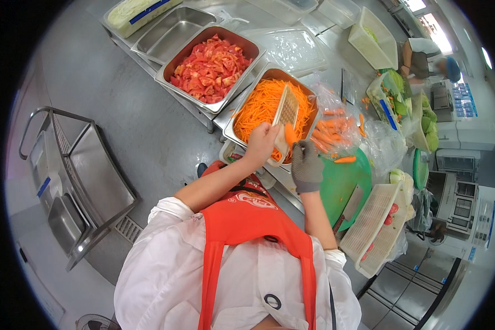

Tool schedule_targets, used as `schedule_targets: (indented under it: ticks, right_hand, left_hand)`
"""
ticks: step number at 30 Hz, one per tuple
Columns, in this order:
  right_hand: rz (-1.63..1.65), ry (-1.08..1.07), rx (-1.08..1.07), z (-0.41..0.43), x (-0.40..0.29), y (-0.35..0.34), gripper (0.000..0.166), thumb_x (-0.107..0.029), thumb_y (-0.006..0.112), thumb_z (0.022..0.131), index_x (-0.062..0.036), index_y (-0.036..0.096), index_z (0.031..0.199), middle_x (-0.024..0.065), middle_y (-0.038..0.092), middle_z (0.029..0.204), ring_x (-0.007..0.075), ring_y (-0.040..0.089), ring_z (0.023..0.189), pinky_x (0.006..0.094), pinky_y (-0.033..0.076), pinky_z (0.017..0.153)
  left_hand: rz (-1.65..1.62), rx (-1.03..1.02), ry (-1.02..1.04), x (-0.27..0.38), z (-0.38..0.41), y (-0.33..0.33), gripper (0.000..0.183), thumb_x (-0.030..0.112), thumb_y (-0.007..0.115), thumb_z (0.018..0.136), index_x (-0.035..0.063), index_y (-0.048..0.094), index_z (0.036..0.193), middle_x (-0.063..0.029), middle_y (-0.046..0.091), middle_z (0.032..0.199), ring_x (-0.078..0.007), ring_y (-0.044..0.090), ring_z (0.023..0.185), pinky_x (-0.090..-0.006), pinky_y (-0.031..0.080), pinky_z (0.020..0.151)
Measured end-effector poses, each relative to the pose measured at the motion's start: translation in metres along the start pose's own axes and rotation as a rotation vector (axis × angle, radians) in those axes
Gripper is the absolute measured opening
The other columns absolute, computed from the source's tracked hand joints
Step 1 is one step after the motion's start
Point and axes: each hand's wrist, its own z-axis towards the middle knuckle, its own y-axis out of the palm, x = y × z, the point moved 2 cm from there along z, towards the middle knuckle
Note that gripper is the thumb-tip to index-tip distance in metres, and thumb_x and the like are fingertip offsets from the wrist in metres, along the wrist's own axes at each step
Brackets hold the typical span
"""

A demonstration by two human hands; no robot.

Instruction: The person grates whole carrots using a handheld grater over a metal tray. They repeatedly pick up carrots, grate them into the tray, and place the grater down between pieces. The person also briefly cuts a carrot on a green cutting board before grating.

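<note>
My left hand is bare and grips the lower end of a flat grater, which leans over a deep steel pan. Shredded carrot fills much of that pan. In a grey knit glove, my right hand holds a carrot piece against or close beside the grater's lower part; the exact contact is hard to see. To the right of the pan, a clear plastic bag contains several peeled carrots. One loose carrot lies on the round green cutting board.
A pan of chopped tomatoes stands left of the carrots, beside a steel pan. A cleaver lies on the green board. At right is a white plastic basket; a co-worker stands across the table. A steel cart is at left.
</note>
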Motion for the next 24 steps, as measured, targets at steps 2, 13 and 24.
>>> schedule_targets:
  ticks: [2,13,24]
  right_hand:
    - [-0.063,0.078,0.027,0.017,0.0,0.013,0.033,-0.034,0.044,0.09,-0.0067,0.049,0.107,0.0254,0.062,0.087,0.0432,0.059,0.084,0.0502,0.044,0.074]
    - [-0.144,-0.025,0.118,0.029,0.016,0.026,0.022,-0.024,0.043,0.089,-0.0039,0.051,0.093,0.023,0.062,0.082,0.0422,0.06,0.081,0.051,0.045,0.07]
    - [0.424,0.196,0.095,0.108,0.089,0.052,0.037,-0.036,0.043,0.091,-0.0017,0.051,0.103,0.0283,0.06,0.094,0.0424,0.056,0.094,0.0443,0.043,0.079]
  left_hand:
    - [0.079,-0.041,0.008,-0.002,-0.017,0.007,0.027,0.02,0.053,0.09,-0.0004,0.051,0.072,-0.0018,0.047,0.059,-0.0083,0.042,0.054,-0.0272,0.036,0.05]
    - [0.03,-0.029,-0.036,-0.021,-0.016,0.012,0.027,0.021,0.055,0.087,-0.0007,0.05,0.071,-0.0059,0.048,0.058,-0.0121,0.044,0.053,-0.031,0.037,0.05]
    - [-0.279,0.058,-0.135,0.005,0.004,-0.054,0.017,0.022,0.058,0.087,0.0057,0.058,0.085,0.0016,0.055,0.069,-0.0046,0.045,0.051,-0.0208,0.031,0.04]
